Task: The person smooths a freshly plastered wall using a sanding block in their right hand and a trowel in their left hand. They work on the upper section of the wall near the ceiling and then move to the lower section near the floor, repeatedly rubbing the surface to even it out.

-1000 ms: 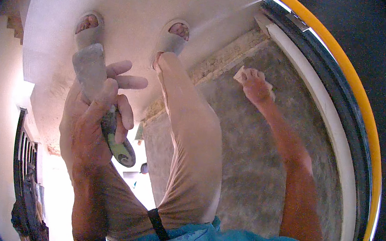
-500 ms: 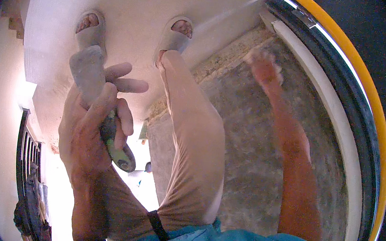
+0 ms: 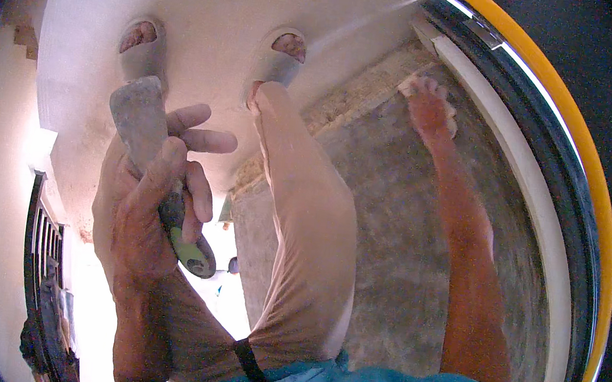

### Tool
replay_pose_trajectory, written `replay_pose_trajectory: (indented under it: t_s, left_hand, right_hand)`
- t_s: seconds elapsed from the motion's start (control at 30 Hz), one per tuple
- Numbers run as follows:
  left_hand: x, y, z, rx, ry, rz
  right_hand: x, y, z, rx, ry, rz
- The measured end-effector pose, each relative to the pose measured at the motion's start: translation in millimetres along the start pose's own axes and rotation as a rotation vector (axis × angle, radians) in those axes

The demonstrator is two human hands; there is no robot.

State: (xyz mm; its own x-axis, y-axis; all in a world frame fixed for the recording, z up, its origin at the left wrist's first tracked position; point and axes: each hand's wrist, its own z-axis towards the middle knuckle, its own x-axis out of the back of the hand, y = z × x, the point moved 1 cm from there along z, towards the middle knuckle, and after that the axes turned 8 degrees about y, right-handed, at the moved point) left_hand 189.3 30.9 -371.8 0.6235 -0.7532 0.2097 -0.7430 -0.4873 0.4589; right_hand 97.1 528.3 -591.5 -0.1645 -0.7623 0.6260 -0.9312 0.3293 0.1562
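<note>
My left hand [image 3: 149, 207] is closed round the black and green handle of a putty knife [image 3: 139, 118]. Its grey, dusty blade points away from me, above my left foot, and two of my fingers stick out beside it. Out to the right, my right hand [image 3: 428, 111] is pressed against a mottled grey cement surface [image 3: 409, 278], near its far corner. Under that palm is a pale sponge [image 3: 452, 123], mostly covered by the hand, with edges showing on both sides of the fingers.
A rough, unfinished strip [image 3: 359, 91] borders the grey surface. Beyond it runs a pale ledge [image 3: 539, 195] beside a dark frame with a yellow curved edge [image 3: 602, 187]. My feet in sandals [image 3: 143, 48] stand on a whitish surface. Black railings [image 3: 44, 237] rise at the left.
My right hand has shifted slightly to the right across the grey surface and looks less blurred. My left hand with the putty knife has barely moved.
</note>
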Motion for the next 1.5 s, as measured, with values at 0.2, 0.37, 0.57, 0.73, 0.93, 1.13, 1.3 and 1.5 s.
replay_pose_trajectory:
  t_s: [0.2,0.37,0.57,0.73,0.93,1.13,1.3,1.5]
  left_hand:
    - [27,9,9,0.150,-0.132,0.066]
    - [20,4,4,0.127,-0.092,0.023]
    - [32,3,9,0.238,-0.139,-0.058]
    - [26,7,13,0.249,-0.079,-0.019]
    - [28,3,12,-0.046,-0.280,-0.015]
    - [22,5,9,0.052,-0.124,0.017]
    - [25,4,10,0.045,-0.239,-0.093]
    - [30,0,13,0.096,-0.183,0.043]
  right_hand:
    - [17,-43,-19,-0.085,0.093,0.172]
    - [41,-49,-40,0.023,0.073,0.298]
    - [26,-4,-3,-0.285,0.082,0.135]
    - [-7,-134,-49,0.115,0.176,0.420]
    - [18,-67,-2,-0.131,0.097,0.352]
    - [-33,-123,-42,-0.168,0.163,0.454]
    - [-21,-107,-26,0.099,0.100,0.298]
    - [-67,-87,-30,-0.141,0.170,0.232]
